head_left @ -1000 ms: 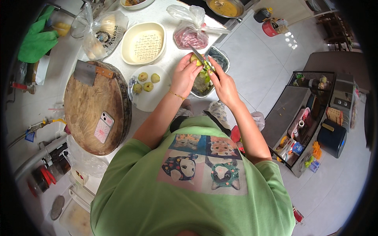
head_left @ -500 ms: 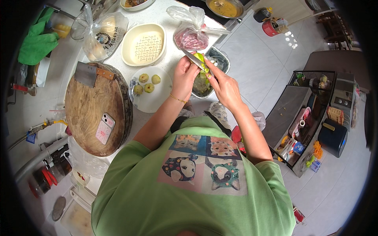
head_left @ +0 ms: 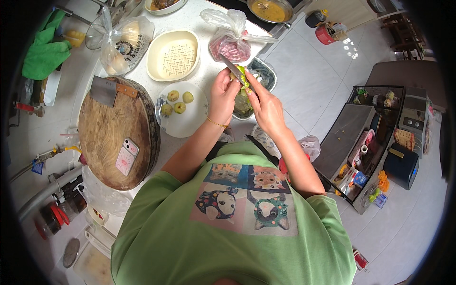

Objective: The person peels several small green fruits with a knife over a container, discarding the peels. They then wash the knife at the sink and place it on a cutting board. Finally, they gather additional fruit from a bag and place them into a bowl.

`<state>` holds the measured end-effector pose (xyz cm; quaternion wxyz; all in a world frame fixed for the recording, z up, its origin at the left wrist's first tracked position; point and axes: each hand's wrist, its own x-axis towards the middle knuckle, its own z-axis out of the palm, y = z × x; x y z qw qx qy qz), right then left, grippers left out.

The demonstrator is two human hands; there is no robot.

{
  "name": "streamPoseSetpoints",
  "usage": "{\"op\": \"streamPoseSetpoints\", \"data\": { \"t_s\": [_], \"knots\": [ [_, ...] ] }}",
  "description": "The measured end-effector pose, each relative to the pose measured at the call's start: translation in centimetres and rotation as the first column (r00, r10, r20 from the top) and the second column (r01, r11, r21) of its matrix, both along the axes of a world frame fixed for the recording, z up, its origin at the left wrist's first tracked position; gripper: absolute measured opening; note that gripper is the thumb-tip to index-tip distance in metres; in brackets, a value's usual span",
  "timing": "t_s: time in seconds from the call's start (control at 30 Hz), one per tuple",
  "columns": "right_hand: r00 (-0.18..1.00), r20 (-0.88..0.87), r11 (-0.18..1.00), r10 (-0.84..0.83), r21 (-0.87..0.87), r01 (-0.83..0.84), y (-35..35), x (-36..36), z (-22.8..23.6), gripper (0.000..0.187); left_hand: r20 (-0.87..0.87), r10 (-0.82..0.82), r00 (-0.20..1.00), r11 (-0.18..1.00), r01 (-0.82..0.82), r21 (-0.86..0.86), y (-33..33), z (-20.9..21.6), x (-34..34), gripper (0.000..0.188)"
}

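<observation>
Above a lined bin (head_left: 270, 81), my two hands meet over a green fruit (head_left: 241, 72) whose skin is partly cut away. My left hand (head_left: 222, 97) is closed round the fruit; the fingers hide much of it. My right hand (head_left: 269, 110) grips a knife (head_left: 230, 66), its blade slanting up and left across the fruit, the handle mostly hidden. Green peel hangs below the blade, over the bin. Left of my left wrist, a white plate (head_left: 185, 124) carries several small peeled fruits (head_left: 179, 107), pale yellow-green with brownish patches.
A round wooden chopping block (head_left: 102, 142) at the left bears a cleaver (head_left: 103, 91) and a phone (head_left: 127, 156). Behind the plate stand a cream basket (head_left: 175, 73), a tied bag of red meat (head_left: 230, 48) and a bread bag (head_left: 130, 47). A pan (head_left: 270, 10) is at the far right.
The knife and my right hand have shifted slightly down and left along the fruit. More pale flesh shows on it. My left hand stays nearly in place.
</observation>
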<state>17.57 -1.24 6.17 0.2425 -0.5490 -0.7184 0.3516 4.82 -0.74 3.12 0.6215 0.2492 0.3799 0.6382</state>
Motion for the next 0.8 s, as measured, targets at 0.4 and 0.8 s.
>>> {"op": "streamPoseSetpoints", "data": {
  "t_s": [0.4,0.8],
  "knots": [
    [0.999,-0.032,0.999,-0.015,-0.032,0.014,0.33,-0.09,0.32,0.044,0.044,-0.015,0.999,1.0,0.016,-0.016,-0.06,-0.42,-0.31,0.034],
    [1.0,0.018,0.998,0.005,0.06,-0.006,0.54,0.03,0.4,0.044,-0.024,-0.098,0.995,0.995,0.097,-0.016,-0.09,-0.22,-0.75,0.033]
  ]
}}
